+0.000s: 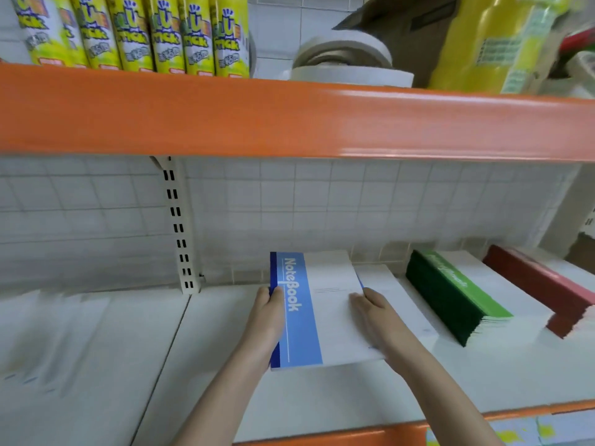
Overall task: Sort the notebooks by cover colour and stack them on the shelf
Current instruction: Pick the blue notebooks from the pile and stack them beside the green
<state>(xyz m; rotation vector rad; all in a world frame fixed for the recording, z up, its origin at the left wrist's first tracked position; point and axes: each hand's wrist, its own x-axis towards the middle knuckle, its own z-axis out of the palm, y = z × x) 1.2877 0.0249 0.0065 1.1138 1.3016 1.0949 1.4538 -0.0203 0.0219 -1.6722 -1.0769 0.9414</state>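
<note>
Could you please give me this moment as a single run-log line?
left hand: grips blue notebooks spine side | right hand: grips opposite edge | stack on white shelf | green stack, red stack to right

The top notebook (pixel 325 310) has a white cover with a light blue band along its left side, a dark blue spine edge and white "NoteBook" lettering. The stack to its right (pixel 457 294) shows a green band over dark green spines, with white covers. The farthest stack (pixel 544 284) shows red spines. The shelf board (pixel 322 394) is white with an orange front edge. The upper shelf edge (pixel 289 120) is orange. The back panel (pixel 322 204) is white with a grey grid. The glue stick packs (pixel 167 33) are yellow, white and blue.
</note>
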